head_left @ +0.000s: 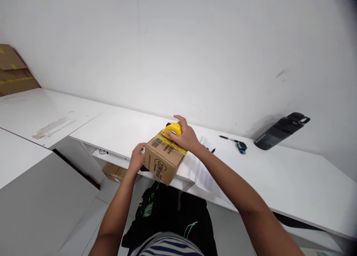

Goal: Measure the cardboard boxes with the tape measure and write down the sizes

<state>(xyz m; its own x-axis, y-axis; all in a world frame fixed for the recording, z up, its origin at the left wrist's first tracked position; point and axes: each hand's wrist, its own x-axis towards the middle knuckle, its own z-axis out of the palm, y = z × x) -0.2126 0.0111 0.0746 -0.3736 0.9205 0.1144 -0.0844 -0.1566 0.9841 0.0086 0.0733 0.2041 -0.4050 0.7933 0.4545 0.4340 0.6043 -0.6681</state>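
A small brown cardboard box (pixel 160 161) with black print is tilted at the desk's front edge. A yellow strip runs across its top face. My left hand (pixel 137 157) grips the box's left side, with its fingertips partly hidden behind it. My right hand (pixel 187 135) is closed around a yellow tape measure (pixel 175 128) at the box's far top edge, its thumb on the near side and one finger sticking out. Whether a blade is drawn out of the case I cannot tell. Right of the box lie handwritten sheets of paper (pixel 204 177), partly covered by my right forearm.
A pen (pixel 228 138) and a dark watch-like item (pixel 241 147) lie on the white desk (pixel 267 174). A dark bottle (pixel 279 131) stands at the right by the wall. Taped cartons (pixel 13 75) are stacked far left. Another box (pixel 111 171) sits below the desktop.
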